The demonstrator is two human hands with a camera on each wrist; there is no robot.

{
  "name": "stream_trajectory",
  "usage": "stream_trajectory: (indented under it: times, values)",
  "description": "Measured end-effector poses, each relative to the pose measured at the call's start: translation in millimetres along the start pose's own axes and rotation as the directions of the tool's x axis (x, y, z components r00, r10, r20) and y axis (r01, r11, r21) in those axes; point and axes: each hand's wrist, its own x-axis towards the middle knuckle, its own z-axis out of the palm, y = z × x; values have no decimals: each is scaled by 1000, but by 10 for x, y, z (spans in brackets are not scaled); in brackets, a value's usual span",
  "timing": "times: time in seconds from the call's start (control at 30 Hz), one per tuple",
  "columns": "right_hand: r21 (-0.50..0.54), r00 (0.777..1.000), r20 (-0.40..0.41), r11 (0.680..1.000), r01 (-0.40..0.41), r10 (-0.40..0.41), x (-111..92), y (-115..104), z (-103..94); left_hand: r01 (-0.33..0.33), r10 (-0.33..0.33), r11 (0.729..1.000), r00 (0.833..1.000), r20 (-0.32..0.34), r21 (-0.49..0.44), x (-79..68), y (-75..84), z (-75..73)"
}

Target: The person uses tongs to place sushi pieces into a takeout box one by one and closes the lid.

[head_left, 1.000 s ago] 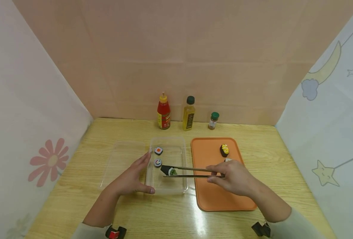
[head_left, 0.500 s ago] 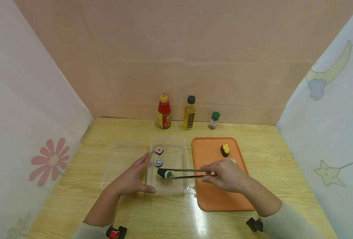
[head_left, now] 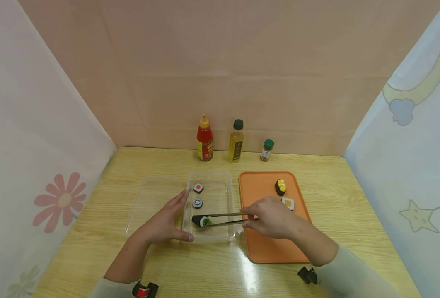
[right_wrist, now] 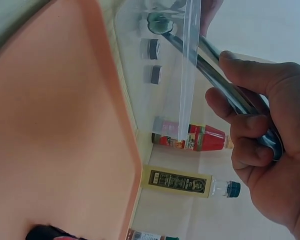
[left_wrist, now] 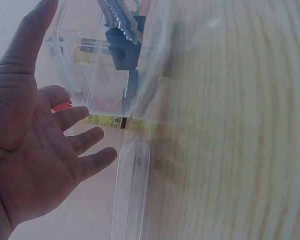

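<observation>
My right hand (head_left: pixel 270 217) grips metal tongs (head_left: pixel 225 215) whose tips reach into a clear plastic box (head_left: pixel 214 239). Between the tips is a cone-shaped sushi hand roll (head_left: pixel 198 220), black outside with green filling; whether it touches the box floor I cannot tell. Two small round sushi rolls (head_left: pixel 197 202) lie behind it in the box. Fingers spread, my left hand (head_left: pixel 164 225) stands along the box's left side. The left wrist view shows the tongs' serrated ends (left_wrist: pixel 122 20) beside the black wrap (left_wrist: pixel 122 52). From the right wrist, the fingers (right_wrist: pixel 252 122) curl round the tongs.
An orange tray (head_left: pixel 262 250) lies right of the box, bearing a yellow-topped sushi (head_left: pixel 281 187) and a white square piece (head_left: pixel 288 203). Left of the box lies a clear lid (head_left: pixel 154 186). A red sauce bottle (head_left: pixel 204 142), an oil bottle (head_left: pixel 236 145) and a spice jar (head_left: pixel 266 151) line the back.
The right hand has moved left, carrying the hand roll in the tongs left and slightly toward the box's front. The white square piece on the tray has come into fuller view. The left hand stays put.
</observation>
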Motion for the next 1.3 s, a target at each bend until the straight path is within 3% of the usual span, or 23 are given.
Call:
stream_trajectory:
  times: [0.7,1.3]
  values:
    - [-3,998,56,1000,-29,29,55,-88,0,4,-4,1000,1000,2,-10,-7,-3,3]
    - [80,998,-3,995,-58,58,-116,-39,-79,14,-14,1000,1000,-7,14,-32,81,-14]
